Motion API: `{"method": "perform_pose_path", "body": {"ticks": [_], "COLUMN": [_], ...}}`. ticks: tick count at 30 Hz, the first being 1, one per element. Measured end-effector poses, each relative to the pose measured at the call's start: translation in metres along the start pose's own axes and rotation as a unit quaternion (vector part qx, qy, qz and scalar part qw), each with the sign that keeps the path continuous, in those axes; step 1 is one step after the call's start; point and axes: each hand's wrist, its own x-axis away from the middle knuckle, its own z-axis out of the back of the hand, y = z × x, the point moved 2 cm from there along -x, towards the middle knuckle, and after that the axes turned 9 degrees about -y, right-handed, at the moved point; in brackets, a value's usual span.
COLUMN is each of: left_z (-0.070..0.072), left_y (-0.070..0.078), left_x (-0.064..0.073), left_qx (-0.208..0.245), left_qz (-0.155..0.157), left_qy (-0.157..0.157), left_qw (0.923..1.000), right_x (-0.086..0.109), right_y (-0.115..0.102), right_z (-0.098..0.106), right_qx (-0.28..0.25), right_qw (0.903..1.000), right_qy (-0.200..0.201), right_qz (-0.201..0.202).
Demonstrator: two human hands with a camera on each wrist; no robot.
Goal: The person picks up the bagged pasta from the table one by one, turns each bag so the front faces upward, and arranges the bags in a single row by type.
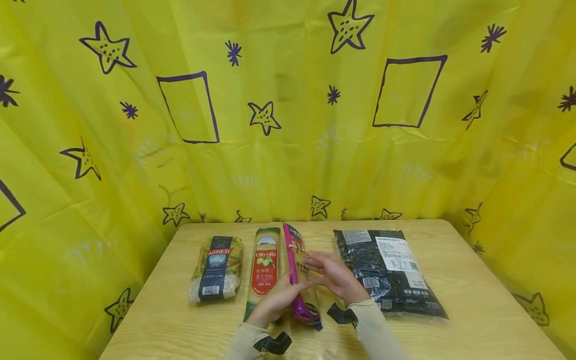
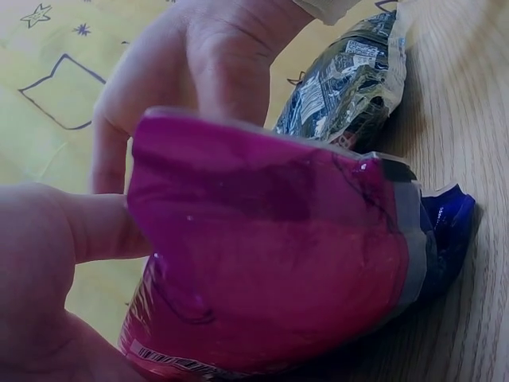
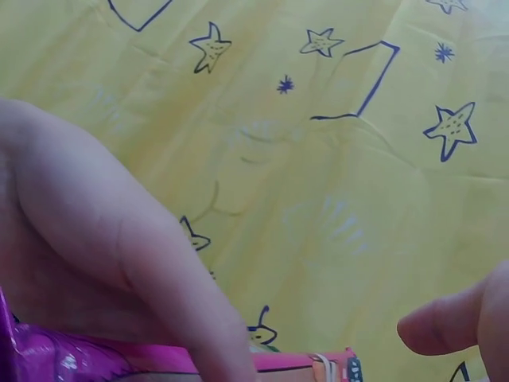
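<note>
A long pink and purple packet [image 1: 294, 250] stands tilted on its side on the table, its crimped end toward me. My left hand [image 1: 276, 298] holds it near the middle from the left, with the thumb across its top; the other fingers are partly hidden. In the left wrist view the packet [image 2: 270, 239] covers much of the scene. My right hand [image 1: 335, 275] is at its right side, fingers extended toward the packet. In the right wrist view the thumb of the left hand [image 3: 119, 231] crosses the packet, while a right fingertip [image 3: 437, 326] shows apart from it.
Left of the packet lies a green and red Olivoilà spaghetti pack [image 1: 265, 260], then an AGNESI pasta bag [image 1: 217, 270]. A large black plastic bag with white labels [image 1: 387, 272] lies on the right. A yellow patterned curtain [image 1: 288, 170] hangs behind the wooden table [image 1: 157, 310].
</note>
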Motion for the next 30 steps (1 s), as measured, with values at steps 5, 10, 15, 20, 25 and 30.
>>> {"method": "perform_pose_path", "body": {"ticks": [5, 10, 15, 20, 25, 30], "left_z": [0.000, 0.000, 0.000, 0.000, 0.000, 0.000], "left_y": [0.000, 0.001, 0.002, 0.002, 0.001, 0.000], "left_x": [-0.001, -0.001, 0.000, -0.001, -0.002, -0.001], "left_qx": [-0.013, -0.016, -0.012, -0.012, -0.014, -0.010], "left_qz": [0.000, 0.002, 0.006, -0.001, 0.004, 0.014], "left_qy": [0.007, 0.011, 0.013, 0.008, 0.013, 0.014], "left_qw": [0.9999, 0.9998, 0.9998, 0.9999, 0.9998, 0.9998], "right_x": [0.002, 0.000, -0.002, -0.004, -0.005, -0.005], "right_y": [0.001, 0.002, 0.001, 0.004, 0.008, 0.010], "right_z": [0.008, 0.013, 0.016, 0.019, 0.020, 0.019], "right_qx": [0.005, -0.005, -0.012, -0.033, -0.043, -0.038], "right_qw": [1.0000, 0.9996, 0.9993, 0.9979, 0.9967, 0.9965], "right_qy": [0.005, 0.024, 0.030, 0.048, 0.057, 0.061], "right_qz": [-0.006, -0.013, -0.019, -0.028, -0.037, -0.042]}}
